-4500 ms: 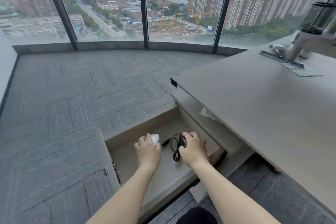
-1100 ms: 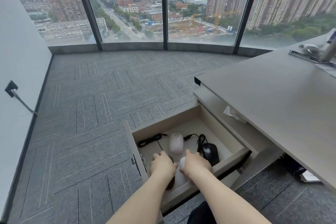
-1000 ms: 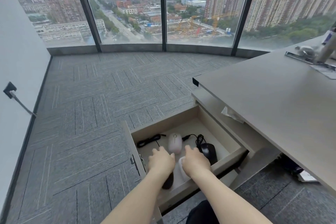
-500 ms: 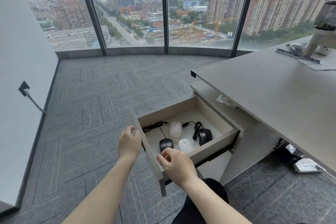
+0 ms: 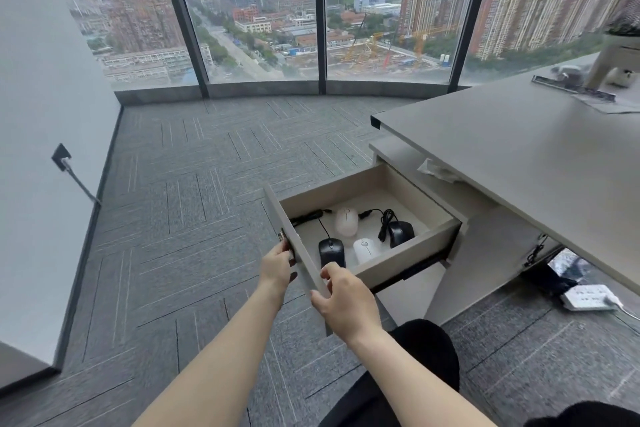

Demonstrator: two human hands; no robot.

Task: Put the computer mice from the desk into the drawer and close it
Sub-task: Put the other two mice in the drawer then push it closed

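Note:
The beige drawer (image 5: 408, 255) stands pulled out from under the desk (image 5: 519, 156). Several mice lie in it: a pinkish-white one (image 5: 346, 221) at the back, a black wired one (image 5: 331, 251) at the front left, a white one (image 5: 364, 250) beside it, and a black one with a coiled cable (image 5: 400, 233) on the right. My left hand (image 5: 277, 265) grips the outer face of the drawer front (image 5: 300, 255). My right hand (image 5: 341, 300) pinches its top edge from the inner side.
A crumpled tissue (image 5: 436, 170) lies on the cabinet top under the desk edge. A white power strip (image 5: 588, 297) rests on the carpet at the right. A wall socket with a cable (image 5: 62, 158) is at the left. Floor-to-ceiling windows stand ahead.
Both hands left the mice inside the drawer and moved to the drawer front, which they now hold. The view has pulled back.

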